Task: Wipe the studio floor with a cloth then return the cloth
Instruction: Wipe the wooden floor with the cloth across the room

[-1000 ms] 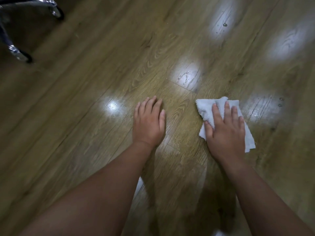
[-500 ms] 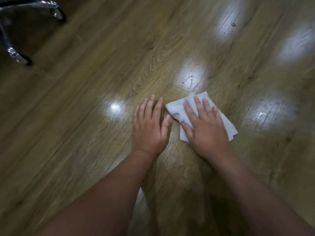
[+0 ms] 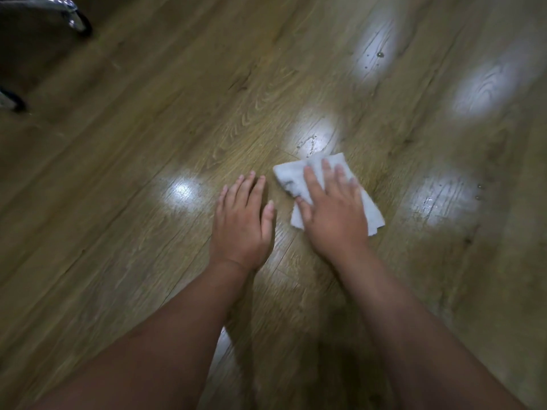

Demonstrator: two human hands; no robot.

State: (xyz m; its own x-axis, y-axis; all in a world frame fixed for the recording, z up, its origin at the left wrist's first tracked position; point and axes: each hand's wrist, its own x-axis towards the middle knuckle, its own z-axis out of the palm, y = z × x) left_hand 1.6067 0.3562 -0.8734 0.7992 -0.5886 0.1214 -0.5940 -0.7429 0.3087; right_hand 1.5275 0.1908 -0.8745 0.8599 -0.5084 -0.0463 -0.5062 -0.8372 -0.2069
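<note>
The right hand (image 3: 334, 214) presses the white cloth (image 3: 296, 180) flat with straight fingers; the left hand (image 3: 241, 220) rests open on the floor (image 3: 148, 261), holding nothing. Droplets (image 3: 310, 142) sit just beyond the cloth, and a short stroke could miss them or smear them.

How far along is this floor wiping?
Midway, it seems. The right hand presses the white cloth flat on the wood floor, while the left hand braces beside it. Droplets just beyond the cloth and more to the right are unwiped. How much is already clean I cannot tell. Returning the cloth is left.
</note>
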